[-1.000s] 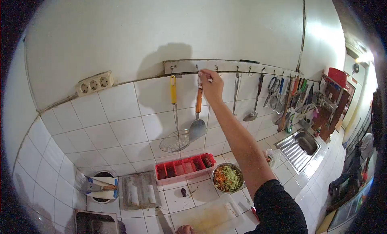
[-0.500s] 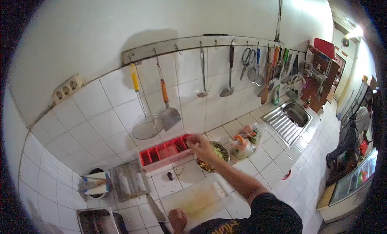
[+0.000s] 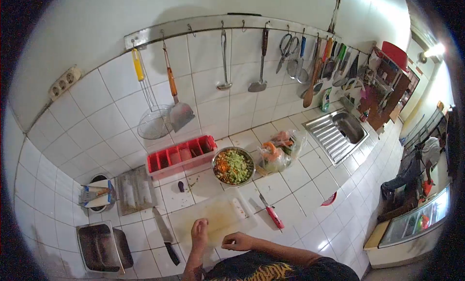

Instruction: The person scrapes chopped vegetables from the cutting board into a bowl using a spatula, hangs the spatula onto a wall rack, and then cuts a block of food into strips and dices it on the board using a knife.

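1. Cutting board (image 3: 220, 218): on the bench (image 3: 290, 177), beneath and just beyond the hands. Long axis runs sideways across the front of the body, slanting so the right end lies farther off. Stained yellow-brown beyond the hands; pale bits at the right end.
2. Black-handled knife (image 3: 165, 231): lies flat, to the left of the left hand. Blade tip points away from the body and a little left; handle comes back toward the person.
3. Red-handled knife (image 3: 272, 213): beyond and to the right of the right hand, tip also pointing away and slightly left, handle end nearer.
4. Hard to see: board's near edge partly covered by hands, forearms and dark shirt (image 3: 271, 269). Both palms hidden. Contents of the plastic bag (image 3: 281, 152), well beyond the right hand, blurred by the wrapping; something orange shows through.
5. Left hand (image 3: 199, 231): forearm rises from the lower edge of the view, fingers curled loosely, uppermost, over the board's left part.
6. Right hand (image 3: 236, 241): forearm comes in from the right, nearly level, fingers bent inward toward the left hand. Hands near each other, apart.
7. Grip: both loosely curled; cannot tell whether either encloses something small.
8. Beyond the hands: metal bowl (image 3: 233, 167) of chopped vegetables, red compartment box (image 3: 181, 157) to its left.
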Available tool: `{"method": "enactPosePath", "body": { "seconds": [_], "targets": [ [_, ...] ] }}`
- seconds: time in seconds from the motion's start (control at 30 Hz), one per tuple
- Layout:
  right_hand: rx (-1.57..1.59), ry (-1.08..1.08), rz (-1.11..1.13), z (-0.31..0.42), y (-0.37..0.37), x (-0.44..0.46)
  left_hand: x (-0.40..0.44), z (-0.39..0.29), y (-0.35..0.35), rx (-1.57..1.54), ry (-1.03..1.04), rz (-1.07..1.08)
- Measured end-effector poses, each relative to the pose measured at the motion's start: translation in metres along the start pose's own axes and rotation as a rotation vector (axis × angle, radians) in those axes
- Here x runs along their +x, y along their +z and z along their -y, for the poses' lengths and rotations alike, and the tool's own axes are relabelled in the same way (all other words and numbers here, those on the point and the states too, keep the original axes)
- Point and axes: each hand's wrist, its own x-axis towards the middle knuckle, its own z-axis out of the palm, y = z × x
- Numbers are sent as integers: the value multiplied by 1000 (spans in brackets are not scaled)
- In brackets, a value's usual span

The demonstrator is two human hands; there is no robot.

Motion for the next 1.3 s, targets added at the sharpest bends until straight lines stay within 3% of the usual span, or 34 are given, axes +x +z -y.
{"method": "enactPosePath", "body": {
  "seconds": [0.03, 0.07, 0.13, 0.27, 0.33, 0.4, 0.5, 0.53, 0.6, 0.63, 0.67, 0.73, 0.87, 0.93, 1.1, 1.17, 1.3],
  "targets": [
    [-43, -134, 55, 2, 1, 1, -1, -5, 13, -268, -181, 21],
    [-89, -271, 109, 5, 0, 4, 0, -4, 25, -266, -189, 21],
    [-76, -252, 171, 8, -7, 16, 2, -6, 48, -914, -392, 61],
    [41, -301, 308, -3, -39, 28, 6, -23, 60, -1032, -288, -41],
    [-130, -233, 282, -3, -60, 22, 6, -43, 66, -1122, -231, -45],
    [-132, -257, 357, -8, -78, 19, 5, -54, 77, -1027, -228, -188],
    [-67, -268, 443, -13, -115, 15, -3, -40, 105, -853, -212, -201],
    [-139, -250, 378, -18, -128, 14, -5, -37, 115, -849, -207, -230],
    [-204, -243, 345, -23, -154, 7, -12, -27, 132, 81, -84, -320],
    [-429, -124, 262, -18, -167, -2, -12, -10, 129, 519, 13, -335],
    [-652, -8, 171, -18, -179, -10, -18, 7, 135, 531, -4, -357],
    [-741, -3, 208, -42, -192, -19, -29, 21, 149, 1020, -80, -388],
    [-888, 47, 204, -77, -209, -32, -38, 50, 163, 1053, -79, -304],
    [-718, -98, 104, -83, -220, -37, -39, 50, 170, 1135, 118, -384],
    [-641, -249, -3, -82, -245, -54, -45, 36, 194, 1150, -39, -314],
    [-744, -6, 0, -83, -251, -60, -46, 25, 202, 1146, -32, -309],
    [-690, 13, -59, -85, -269, -77, -45, 19, 215, 1035, 6, -282]
  ]
}}
